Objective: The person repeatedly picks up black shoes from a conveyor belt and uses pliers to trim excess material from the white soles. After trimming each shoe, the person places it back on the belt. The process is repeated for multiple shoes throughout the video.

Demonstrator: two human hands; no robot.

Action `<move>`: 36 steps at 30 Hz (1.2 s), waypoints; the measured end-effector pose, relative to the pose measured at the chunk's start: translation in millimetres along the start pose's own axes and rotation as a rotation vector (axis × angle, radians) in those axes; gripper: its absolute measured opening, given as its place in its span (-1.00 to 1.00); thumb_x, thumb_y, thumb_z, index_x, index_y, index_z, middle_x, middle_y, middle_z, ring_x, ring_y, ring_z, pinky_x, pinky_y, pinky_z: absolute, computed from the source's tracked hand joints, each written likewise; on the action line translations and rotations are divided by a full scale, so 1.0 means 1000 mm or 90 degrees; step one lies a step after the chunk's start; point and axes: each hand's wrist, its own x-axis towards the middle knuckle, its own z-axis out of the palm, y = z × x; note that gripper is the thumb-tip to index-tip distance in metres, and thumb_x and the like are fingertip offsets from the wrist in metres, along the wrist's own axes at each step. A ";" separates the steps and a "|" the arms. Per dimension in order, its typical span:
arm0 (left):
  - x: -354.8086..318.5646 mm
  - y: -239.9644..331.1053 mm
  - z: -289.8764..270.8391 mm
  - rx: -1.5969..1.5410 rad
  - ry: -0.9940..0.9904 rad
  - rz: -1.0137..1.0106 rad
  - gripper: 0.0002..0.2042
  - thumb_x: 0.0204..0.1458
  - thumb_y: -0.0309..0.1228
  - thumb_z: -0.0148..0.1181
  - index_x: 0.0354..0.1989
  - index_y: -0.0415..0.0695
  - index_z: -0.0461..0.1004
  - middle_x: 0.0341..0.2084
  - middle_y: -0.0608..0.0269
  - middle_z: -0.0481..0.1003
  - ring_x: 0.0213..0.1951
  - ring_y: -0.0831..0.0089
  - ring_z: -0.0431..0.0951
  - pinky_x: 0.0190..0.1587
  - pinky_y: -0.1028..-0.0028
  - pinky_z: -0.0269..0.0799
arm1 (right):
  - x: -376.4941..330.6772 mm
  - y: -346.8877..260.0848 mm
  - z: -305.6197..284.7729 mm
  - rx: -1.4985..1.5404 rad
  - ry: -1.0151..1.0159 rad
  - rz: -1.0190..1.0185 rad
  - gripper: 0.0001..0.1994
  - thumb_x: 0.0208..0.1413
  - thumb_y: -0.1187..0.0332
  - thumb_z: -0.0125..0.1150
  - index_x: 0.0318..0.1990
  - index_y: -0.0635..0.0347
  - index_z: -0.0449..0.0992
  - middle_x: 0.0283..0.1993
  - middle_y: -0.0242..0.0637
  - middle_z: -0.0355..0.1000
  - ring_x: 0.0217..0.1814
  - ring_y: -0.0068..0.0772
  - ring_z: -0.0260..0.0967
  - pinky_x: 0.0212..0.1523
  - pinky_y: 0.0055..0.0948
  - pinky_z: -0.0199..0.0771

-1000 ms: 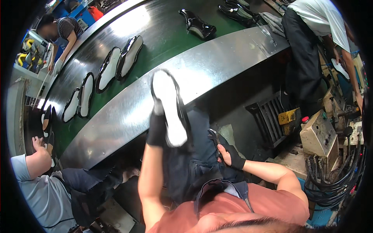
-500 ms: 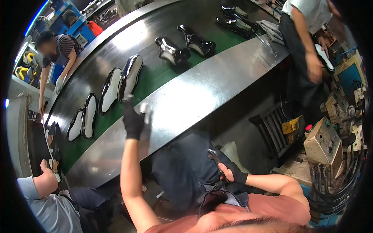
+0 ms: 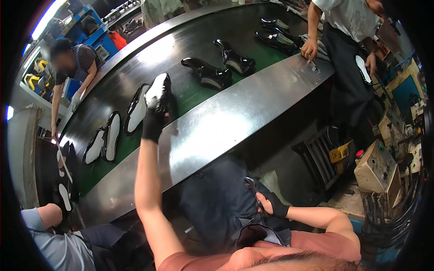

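At the bench (image 3: 203, 135), our left hand (image 3: 155, 123) grips a black shoe (image 3: 166, 90) by one end, apparently so its white sole (image 3: 156, 86) faces up; our right hand (image 3: 271, 204) holds pliers (image 3: 250, 184) low, probably for handiness.

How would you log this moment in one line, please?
left hand: gripping shoe by near end; right hand: holding pliers; belt: more shoes
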 end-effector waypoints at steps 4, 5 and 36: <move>-0.130 -0.076 -0.055 0.349 0.008 0.048 -0.54 0.23 -0.09 0.02 0.11 -0.20 0.31 -0.29 0.17 0.53 -0.32 0.37 0.55 -0.22 0.36 0.47 | -0.001 -0.012 0.013 0.028 0.025 -0.031 -0.42 0.34 -0.03 -0.19 0.40 0.03 0.05 -0.31 -0.44 0.36 -0.64 -0.73 0.22 -0.59 -0.66 0.33; -0.169 -0.069 0.000 0.119 -0.189 0.128 -0.47 0.17 -0.04 0.08 0.11 -0.25 0.32 -0.17 0.04 0.50 -0.21 0.29 0.55 -0.17 0.32 0.49 | -0.002 -0.010 0.008 0.024 0.037 -0.029 -0.42 0.34 -0.03 -0.19 0.40 0.03 0.05 -0.32 -0.44 0.35 -0.64 -0.73 0.22 -0.59 -0.66 0.33; -0.278 -0.125 0.037 0.098 -0.036 0.104 -0.44 0.22 0.12 -0.09 -0.12 -0.24 0.45 -0.21 0.18 0.47 -0.17 0.44 0.46 -0.05 0.42 0.39 | -0.023 -0.090 0.073 -0.103 -0.207 0.001 -0.44 0.35 -0.13 -0.27 -0.07 0.16 0.54 -0.26 -0.35 0.48 -0.21 -0.60 0.33 -0.06 -0.54 0.33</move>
